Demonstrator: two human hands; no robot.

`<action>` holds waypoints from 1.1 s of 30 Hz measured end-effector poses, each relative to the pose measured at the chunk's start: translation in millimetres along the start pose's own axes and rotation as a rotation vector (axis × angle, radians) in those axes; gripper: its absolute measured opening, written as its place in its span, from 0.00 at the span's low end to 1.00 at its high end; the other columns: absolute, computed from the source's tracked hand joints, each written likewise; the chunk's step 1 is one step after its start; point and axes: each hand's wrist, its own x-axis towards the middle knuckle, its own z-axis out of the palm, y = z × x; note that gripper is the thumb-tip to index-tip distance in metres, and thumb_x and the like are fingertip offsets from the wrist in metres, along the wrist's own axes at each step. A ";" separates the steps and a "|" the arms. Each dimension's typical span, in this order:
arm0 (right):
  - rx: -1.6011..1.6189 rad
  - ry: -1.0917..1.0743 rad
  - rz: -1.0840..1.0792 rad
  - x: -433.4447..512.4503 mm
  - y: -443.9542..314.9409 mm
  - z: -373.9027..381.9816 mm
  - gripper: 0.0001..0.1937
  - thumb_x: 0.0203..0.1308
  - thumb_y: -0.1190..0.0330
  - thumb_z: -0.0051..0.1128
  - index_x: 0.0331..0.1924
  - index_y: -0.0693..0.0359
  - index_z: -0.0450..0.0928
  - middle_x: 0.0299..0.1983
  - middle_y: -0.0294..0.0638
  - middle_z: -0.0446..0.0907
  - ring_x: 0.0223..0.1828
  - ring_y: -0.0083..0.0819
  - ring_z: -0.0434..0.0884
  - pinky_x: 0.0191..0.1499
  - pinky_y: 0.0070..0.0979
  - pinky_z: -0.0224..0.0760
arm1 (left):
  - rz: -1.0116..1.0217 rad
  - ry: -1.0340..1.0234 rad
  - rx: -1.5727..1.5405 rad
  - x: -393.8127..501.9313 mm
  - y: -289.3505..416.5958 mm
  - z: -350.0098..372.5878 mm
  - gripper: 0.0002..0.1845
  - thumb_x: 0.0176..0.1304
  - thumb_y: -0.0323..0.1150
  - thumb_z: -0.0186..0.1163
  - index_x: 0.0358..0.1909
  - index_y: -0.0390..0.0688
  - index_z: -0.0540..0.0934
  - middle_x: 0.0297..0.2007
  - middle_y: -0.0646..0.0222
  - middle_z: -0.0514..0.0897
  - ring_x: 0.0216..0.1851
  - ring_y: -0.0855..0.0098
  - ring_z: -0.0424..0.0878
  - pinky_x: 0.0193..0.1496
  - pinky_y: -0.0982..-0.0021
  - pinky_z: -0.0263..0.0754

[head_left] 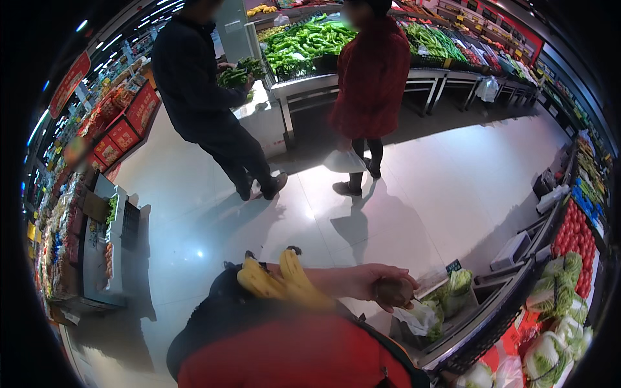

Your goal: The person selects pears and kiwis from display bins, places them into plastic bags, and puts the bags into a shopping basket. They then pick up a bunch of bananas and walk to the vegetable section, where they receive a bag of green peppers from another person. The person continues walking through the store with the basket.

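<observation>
My left hand (377, 283) reaches rightward across my front, its fingers closed around a brown, rounded piece of produce (395, 291); its exact kind is unclear. Yellow bananas (262, 279) with dark stem ends rest at the crook of that arm, against my red-and-black clothing (291, 349). Their lower parts blur into the clothing. Just beyond the held item, to the lower right, sits a clear plastic bag (421, 317) by leafy green cabbages (458, 283) in a low crate. My right hand is out of view.
A person in dark clothes (194, 82) holds leafy greens (237, 72); another in a red coat (371, 72) carries a white bag (344, 161). Green peppers (310, 41) fill the stand ahead. Tomatoes (572, 233) and napa cabbages (548, 354) line the right-hand display. Packaged goods (63, 213) flank the left.
</observation>
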 end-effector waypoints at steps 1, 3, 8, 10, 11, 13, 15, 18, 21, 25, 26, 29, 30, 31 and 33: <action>0.009 0.004 -0.026 -0.9 -22.0 10.1 0.35 0.47 0.54 0.57 0.61 0.55 0.60 0.53 0.50 0.70 0.53 0.45 0.71 0.55 0.44 0.65 | 0.035 0.083 0.017 3.3 1.5 -1.8 0.21 0.65 0.47 0.47 0.52 0.43 0.72 0.46 0.61 0.77 0.48 0.67 0.75 0.38 0.69 0.78; 0.025 0.025 -0.106 -5.1 -60.4 14.8 0.36 0.44 0.53 0.59 0.60 0.55 0.61 0.53 0.49 0.70 0.53 0.46 0.71 0.55 0.45 0.64 | 0.072 0.248 0.052 1.7 4.9 -2.7 0.18 0.65 0.45 0.47 0.49 0.44 0.73 0.45 0.64 0.77 0.47 0.69 0.76 0.41 0.70 0.77; -0.229 0.576 0.167 -19.3 -90.0 -75.4 0.38 0.37 0.51 0.65 0.57 0.52 0.64 0.52 0.48 0.70 0.54 0.46 0.70 0.54 0.48 0.63 | 0.091 0.349 -0.012 -5.7 42.0 -10.2 0.13 0.62 0.40 0.51 0.41 0.42 0.74 0.41 0.66 0.77 0.43 0.69 0.77 0.39 0.65 0.78; -0.351 0.823 0.350 -19.2 -95.5 -117.8 0.39 0.34 0.50 0.68 0.56 0.52 0.65 0.51 0.48 0.70 0.55 0.47 0.69 0.54 0.49 0.62 | -0.045 0.326 -0.056 0.6 51.6 -25.2 0.17 0.61 0.46 0.52 0.42 0.44 0.74 0.41 0.66 0.75 0.44 0.65 0.77 0.31 0.64 0.80; -0.353 0.844 0.421 -23.3 -95.8 -141.4 0.40 0.33 0.50 0.69 0.55 0.51 0.66 0.51 0.47 0.69 0.55 0.47 0.69 0.54 0.50 0.62 | -0.040 0.369 -0.030 4.8 54.7 -36.1 0.18 0.61 0.48 0.52 0.42 0.45 0.74 0.41 0.65 0.74 0.44 0.64 0.76 0.31 0.65 0.80; -0.399 0.803 0.690 -45.5 -84.1 -185.6 0.46 0.33 0.46 0.69 0.58 0.59 0.60 0.55 0.45 0.65 0.59 0.42 0.64 0.58 0.47 0.55 | -0.095 0.444 0.682 9.7 58.2 -58.4 0.18 0.62 0.48 0.51 0.43 0.45 0.73 0.41 0.66 0.73 0.44 0.64 0.75 0.31 0.65 0.80; -0.351 0.722 0.871 -59.8 -63.4 -212.7 0.55 0.30 0.41 0.70 0.62 0.63 0.54 0.59 0.49 0.62 0.60 0.42 0.63 0.59 0.48 0.54 | -0.058 0.411 0.924 14.4 61.8 -71.9 0.19 0.63 0.49 0.49 0.44 0.44 0.73 0.41 0.66 0.72 0.44 0.64 0.74 0.30 0.65 0.81; -0.264 0.637 1.078 -44.0 -0.8 -214.5 0.56 0.32 0.40 0.68 0.63 0.69 0.53 0.61 0.55 0.61 0.60 0.44 0.64 0.57 0.42 0.59 | 0.081 0.189 0.058 31.4 64.0 -62.8 0.20 0.64 0.49 0.47 0.44 0.42 0.72 0.41 0.64 0.71 0.43 0.63 0.74 0.29 0.65 0.82; -0.058 0.248 0.871 -30.4 71.2 -214.8 0.42 0.42 0.46 0.63 0.56 0.72 0.65 0.57 0.55 0.67 0.57 0.41 0.68 0.55 0.36 0.64 | 0.253 0.116 0.276 46.5 71.8 -33.3 0.20 0.64 0.47 0.47 0.47 0.43 0.71 0.41 0.64 0.71 0.43 0.62 0.74 0.28 0.62 0.82; -0.228 0.546 0.415 7.6 33.4 -229.5 0.24 0.52 0.58 0.55 0.49 0.69 0.71 0.56 0.50 0.68 0.49 0.36 0.72 0.52 0.31 0.67 | 0.220 0.254 0.218 46.6 77.9 -9.8 0.21 0.60 0.45 0.52 0.48 0.39 0.71 0.38 0.55 0.79 0.42 0.53 0.78 0.45 0.54 0.74; -0.062 0.523 0.241 16.1 -10.2 -213.3 0.20 0.55 0.61 0.53 0.47 0.68 0.73 0.56 0.49 0.68 0.47 0.35 0.73 0.51 0.30 0.68 | 0.246 0.364 0.182 43.6 77.2 -7.8 0.19 0.60 0.42 0.53 0.48 0.40 0.72 0.39 0.55 0.79 0.42 0.53 0.79 0.43 0.56 0.76; 0.570 0.050 -0.119 -15.8 -177.5 -108.9 0.10 0.63 0.71 0.47 0.41 0.66 0.78 0.55 0.45 0.69 0.41 0.31 0.75 0.48 0.26 0.70 | 0.298 0.451 0.249 38.8 76.2 -13.6 0.14 0.64 0.38 0.50 0.44 0.38 0.75 0.38 0.61 0.79 0.40 0.66 0.81 0.39 0.66 0.79; 0.648 -0.157 -0.479 -51.2 -238.4 -58.0 0.10 0.63 0.72 0.45 0.41 0.68 0.78 0.60 0.44 0.65 0.46 0.28 0.74 0.49 0.23 0.69 | 0.354 0.421 0.315 35.4 75.4 -16.2 0.16 0.65 0.39 0.50 0.45 0.37 0.75 0.38 0.61 0.80 0.39 0.66 0.81 0.38 0.66 0.79; 0.629 -0.448 -0.693 -99.0 -287.5 -23.1 0.08 0.59 0.72 0.48 0.38 0.66 0.77 0.59 0.45 0.66 0.47 0.31 0.74 0.49 0.25 0.68 | 0.393 0.403 0.295 32.5 75.1 -18.9 0.17 0.65 0.39 0.51 0.46 0.36 0.74 0.38 0.62 0.80 0.39 0.67 0.81 0.37 0.67 0.78; 0.614 -0.980 -1.289 -214.7 -362.8 31.4 0.05 0.52 0.71 0.54 0.31 0.63 0.75 0.58 0.47 0.67 0.50 0.36 0.73 0.49 0.30 0.66 | 0.374 0.332 0.121 24.5 76.6 -29.7 0.20 0.67 0.41 0.50 0.50 0.33 0.73 0.38 0.63 0.81 0.37 0.68 0.80 0.38 0.67 0.78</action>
